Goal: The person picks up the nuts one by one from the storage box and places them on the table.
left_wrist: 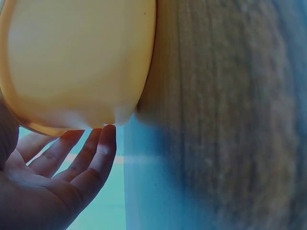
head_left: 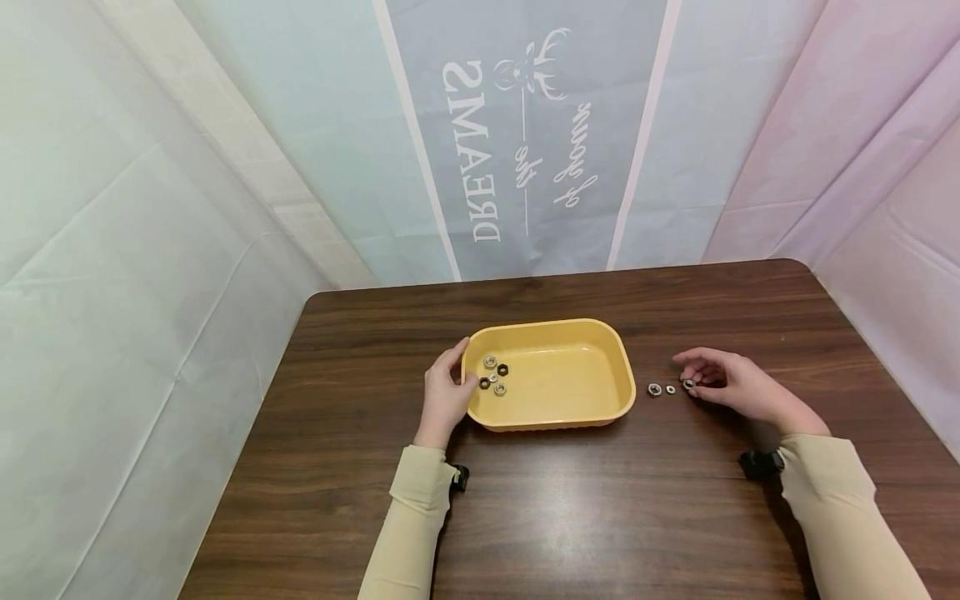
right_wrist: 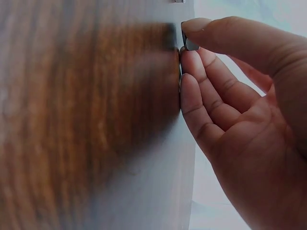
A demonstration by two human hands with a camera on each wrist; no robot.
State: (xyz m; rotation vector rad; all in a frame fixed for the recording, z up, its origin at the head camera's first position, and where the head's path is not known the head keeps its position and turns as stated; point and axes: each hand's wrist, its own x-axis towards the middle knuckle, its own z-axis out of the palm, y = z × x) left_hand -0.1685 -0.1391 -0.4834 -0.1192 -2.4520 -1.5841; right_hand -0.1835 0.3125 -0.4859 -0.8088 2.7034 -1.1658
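A yellow, round-cornered tray [head_left: 570,383] stands upright, its left end gripped by the left hand [head_left: 446,398]. Bunched inside that end lie five nuts [head_left: 490,362] — two black, three silvery, one of these smaller. Outside, just right of the tray, a metal nut [head_left: 651,389] and a smaller nut [head_left: 671,389] form a row with a third nut [head_left: 688,385] — pinched by the right hand [head_left: 738,387].

Far cloth [head_left: 555,242]: white capitals "DREAMS" [head_left: 472,150], set sideways; to their right, smaller script "the" [head_left: 524,168] between two thin lines. Rightmost script [head_left: 576,154] not securely legible.
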